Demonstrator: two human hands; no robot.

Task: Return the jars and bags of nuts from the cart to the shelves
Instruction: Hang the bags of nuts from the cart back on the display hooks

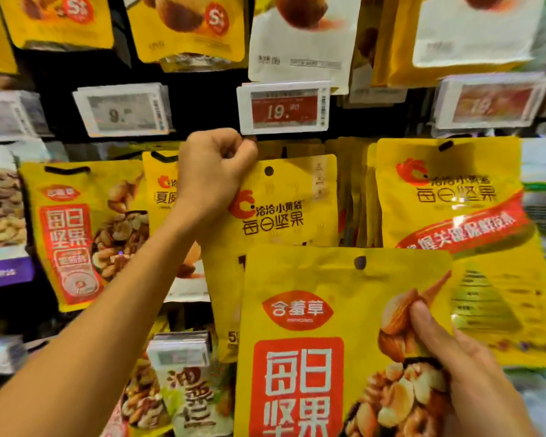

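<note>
- Nearest us, our right hand (464, 367) holds a yellow mixed-nut bag (312, 310) by its right edge, thumb on the front and grip closed on it. The bag is upright, its hang hole at the top.
- Just behind it, our left hand (215, 165) is curled in a tight grip on the top left corner of a hanging nut bag (284, 203) in the display's middle row.
- Beside that bag hang a daily-nuts pouch (448, 190) on the right and a red-panelled pouch (76, 228) on the left.
- Farther up, a red price tag (284, 108) reading 19.90 sits just above the left hand, with a white pouch (300, 42) hanging over it.
</note>
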